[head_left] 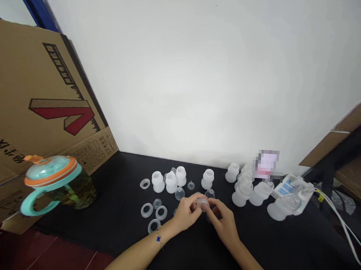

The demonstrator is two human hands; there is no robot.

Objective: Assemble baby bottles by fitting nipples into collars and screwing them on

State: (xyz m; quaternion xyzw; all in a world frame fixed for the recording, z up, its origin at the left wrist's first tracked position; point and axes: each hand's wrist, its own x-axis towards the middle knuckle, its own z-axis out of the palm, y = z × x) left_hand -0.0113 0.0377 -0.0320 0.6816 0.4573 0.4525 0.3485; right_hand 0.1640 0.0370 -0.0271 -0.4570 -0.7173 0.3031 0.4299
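Observation:
My left hand and my right hand meet above the black table, fingers closed around a small translucent bottle collar. The fingers cover much of it, so I cannot tell whether another part sits inside. Behind the hands lie clear dome caps and a flat silicone nipple. One white bottle body stands upright there, and several others are grouped to the left. Loose collar rings lie left of my left hand, beside another nipple.
At right stand several bottles, some with domed caps, beside a white power strip with cables. A lidded teal-and-orange jug stands at the left, before a large cardboard box. A white wall rises behind the table.

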